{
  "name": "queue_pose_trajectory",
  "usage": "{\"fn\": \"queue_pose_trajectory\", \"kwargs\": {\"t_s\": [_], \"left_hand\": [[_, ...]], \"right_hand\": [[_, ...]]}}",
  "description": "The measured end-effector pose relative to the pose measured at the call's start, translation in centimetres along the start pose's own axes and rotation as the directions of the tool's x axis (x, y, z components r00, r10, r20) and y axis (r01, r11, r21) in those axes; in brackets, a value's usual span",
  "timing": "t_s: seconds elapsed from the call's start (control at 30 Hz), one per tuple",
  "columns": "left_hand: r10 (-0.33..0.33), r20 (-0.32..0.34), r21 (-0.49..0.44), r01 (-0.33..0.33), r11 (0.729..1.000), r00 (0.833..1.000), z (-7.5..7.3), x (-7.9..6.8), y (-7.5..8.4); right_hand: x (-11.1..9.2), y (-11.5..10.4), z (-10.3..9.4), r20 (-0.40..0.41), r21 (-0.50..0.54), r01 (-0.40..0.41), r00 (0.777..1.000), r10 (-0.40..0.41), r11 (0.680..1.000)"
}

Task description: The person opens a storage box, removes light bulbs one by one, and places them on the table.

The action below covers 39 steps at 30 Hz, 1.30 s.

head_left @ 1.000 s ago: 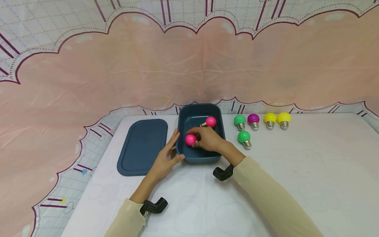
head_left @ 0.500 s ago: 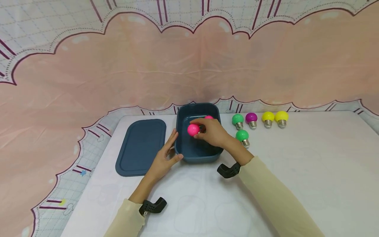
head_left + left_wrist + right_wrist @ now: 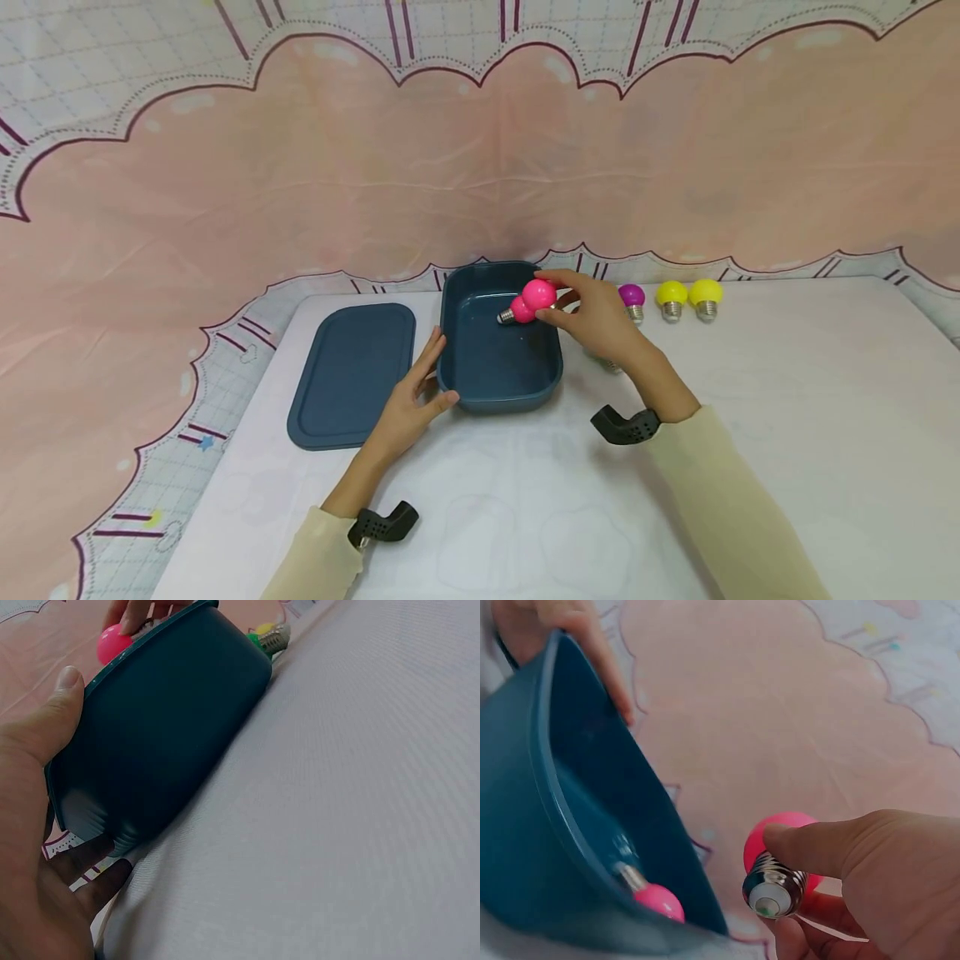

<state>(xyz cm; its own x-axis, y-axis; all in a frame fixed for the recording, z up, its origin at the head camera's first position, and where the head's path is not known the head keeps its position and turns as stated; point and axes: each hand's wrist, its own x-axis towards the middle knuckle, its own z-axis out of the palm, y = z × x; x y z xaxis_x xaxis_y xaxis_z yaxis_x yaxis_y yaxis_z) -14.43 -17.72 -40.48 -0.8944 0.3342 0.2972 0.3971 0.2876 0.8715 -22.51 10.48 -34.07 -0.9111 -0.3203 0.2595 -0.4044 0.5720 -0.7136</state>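
Observation:
A pink light bulb [image 3: 538, 295] is pinched between the thumb and fingers of my right hand [image 3: 600, 320], above the right side of a dark blue box [image 3: 502, 403]. In the right wrist view the held bulb's metal screw base [image 3: 771, 891] faces the camera. A second pink bulb [image 3: 522, 312] lies inside the box, partly overlapped by the held one in the head view. My left hand [image 3: 405, 410] rests against the box's front left corner, its fingers straight along the left wall. The left thumb [image 3: 64, 705] touches the front wall near the rim.
The dark blue lid [image 3: 352, 375] lies flat left of the box. A purple bulb [image 3: 632, 297] and two yellow bulbs [image 3: 688, 295] stand in a row at the right rear of the white table [image 3: 525, 508]. My right hand mostly hides a green bulb [image 3: 256, 640].
The right hand has lifted the pink bulb from inside the box and carried it right and away from me, to the right rim. The left hand stays against the box.

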Motion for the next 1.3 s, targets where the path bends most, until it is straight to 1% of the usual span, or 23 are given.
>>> {"fn": "queue_pose_trajectory", "kwargs": {"t_s": [0.13, 0.3, 0.43, 0.53, 0.77, 0.97, 1.2, 1.3], "left_hand": [[0.0, 0.0, 0.003, 0.0, 1.0, 1.0, 0.0, 0.0, 0.0], [0.007, -0.003, 0.002, -0.007, 1.0, 1.0, 0.0, 0.0, -0.1], [0.009, -0.002, -0.006, -0.009, 1.0, 1.0, 0.0, -0.1, -0.2], [0.011, -0.003, -0.012, -0.011, 1.0, 1.0, 0.0, -0.1, -0.3], [0.012, -0.004, -0.007, -0.012, 1.0, 1.0, 0.1, 0.0, -0.3], [0.013, -0.004, 0.002, -0.013, 1.0, 1.0, 0.1, 0.0, -0.3], [0.025, -0.002, 0.006, -0.025, 1.0, 1.0, 0.0, 0.0, -0.4], [0.028, 0.002, 0.002, -0.028, 1.0, 1.0, 0.0, 0.0, -0.5]], "right_hand": [[-0.7, 1.1, -1.6, -0.029, -0.019, -0.056, 0.998, 0.055, 0.998], [-1.5, 2.4, -3.3, -0.067, -0.019, -0.093, 0.994, 0.091, 0.995], [-2.4, 3.0, -4.3, -0.094, -0.022, -0.14, 0.986, 0.138, 0.99], [-3.0, 3.4, -4.7, -0.12, -0.023, -0.156, 0.981, 0.152, 0.988], [-4.5, 5.0, -5.4, -0.154, -0.04, -0.152, 0.977, 0.144, 0.988], [-5.5, 6.5, -5.5, -0.157, -0.052, -0.207, 0.968, 0.196, 0.977], [-6.1, 8.1, -5.1, -0.096, -0.046, -0.291, 0.954, 0.285, 0.956], [-6.3, 8.8, -4.8, -0.092, -0.04, -0.31, 0.948, 0.306, 0.95]]}}
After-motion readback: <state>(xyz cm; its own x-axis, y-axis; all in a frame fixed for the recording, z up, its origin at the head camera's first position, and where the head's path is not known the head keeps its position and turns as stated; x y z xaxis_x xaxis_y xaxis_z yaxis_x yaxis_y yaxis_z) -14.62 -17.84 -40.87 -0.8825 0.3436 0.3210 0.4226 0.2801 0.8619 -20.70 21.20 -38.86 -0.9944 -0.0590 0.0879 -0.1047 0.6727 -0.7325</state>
